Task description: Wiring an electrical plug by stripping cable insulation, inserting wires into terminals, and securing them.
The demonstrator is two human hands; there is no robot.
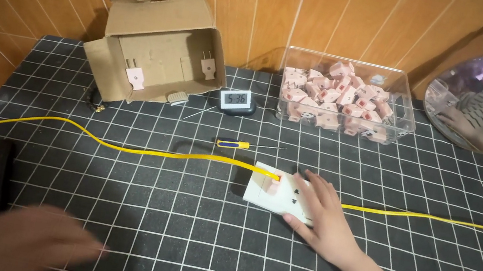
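A black, white-gridded mat (184, 238) is covering the worktop against an orange tiled wall (265, 1). The right hand (322, 219) is lying flat and open on the white power strip (275, 191) at mid-mat; the left hand (30, 244) is blurring, its grip unclear.

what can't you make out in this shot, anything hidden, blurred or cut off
Head view:
- Left hand: motion-blurred, fingers and any grip unreadable.
- White power strip: right end hidden under right hand.
- Yellow cable: both ends leave the frame edges.
- Pink plugs in clear bin: too small for detail.
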